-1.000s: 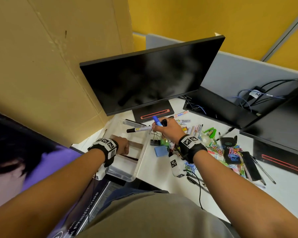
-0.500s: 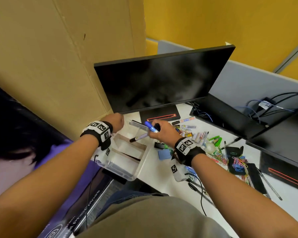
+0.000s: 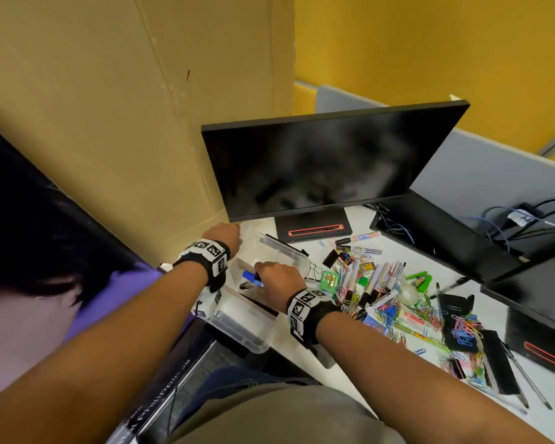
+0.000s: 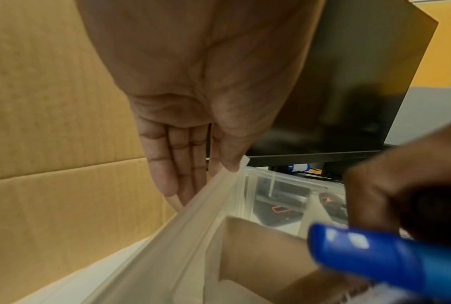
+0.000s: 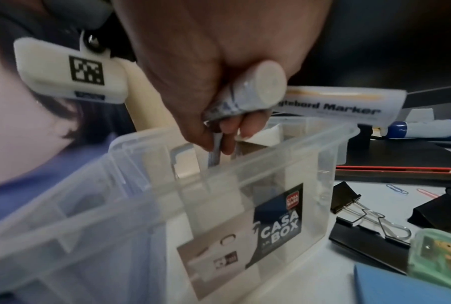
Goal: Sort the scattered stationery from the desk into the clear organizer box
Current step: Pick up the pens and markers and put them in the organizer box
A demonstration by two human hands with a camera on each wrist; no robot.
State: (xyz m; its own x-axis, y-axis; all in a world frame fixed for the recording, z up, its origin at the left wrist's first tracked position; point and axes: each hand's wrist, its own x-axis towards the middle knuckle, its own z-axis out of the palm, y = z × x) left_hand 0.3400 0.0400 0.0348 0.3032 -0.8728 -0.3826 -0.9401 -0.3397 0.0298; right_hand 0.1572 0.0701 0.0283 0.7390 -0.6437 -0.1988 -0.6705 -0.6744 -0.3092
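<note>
The clear organizer box (image 3: 237, 330) stands at the desk's left edge, with cardboard dividers inside. My right hand (image 3: 263, 278) is low over it and grips two markers, a blue-capped marker (image 3: 250, 276) and a black-tipped marker (image 3: 246, 285). In the right wrist view my right hand (image 5: 219, 139) is curled round the barrels, fingertips just inside the box (image 5: 245, 170). My left hand (image 3: 234, 233) is at the box's far left corner. Seen from the left wrist, my left hand (image 4: 201, 185) lays straight fingers against the outside of the box rim (image 4: 198, 201). The blue cap (image 4: 375, 257) shows there too.
A heap of paper clips, binder clips and pens (image 3: 382, 290) covers the desk right of the box. A monitor (image 3: 318, 165) stands just behind, a cardboard wall (image 3: 109, 123) to the left. A person in purple (image 3: 109, 283) is close on the left. A binder clip (image 5: 349, 205) lies beside the box.
My right hand has carried the two markers left and down from above the desk into the box. My left hand went from the box's near rim to its far corner.
</note>
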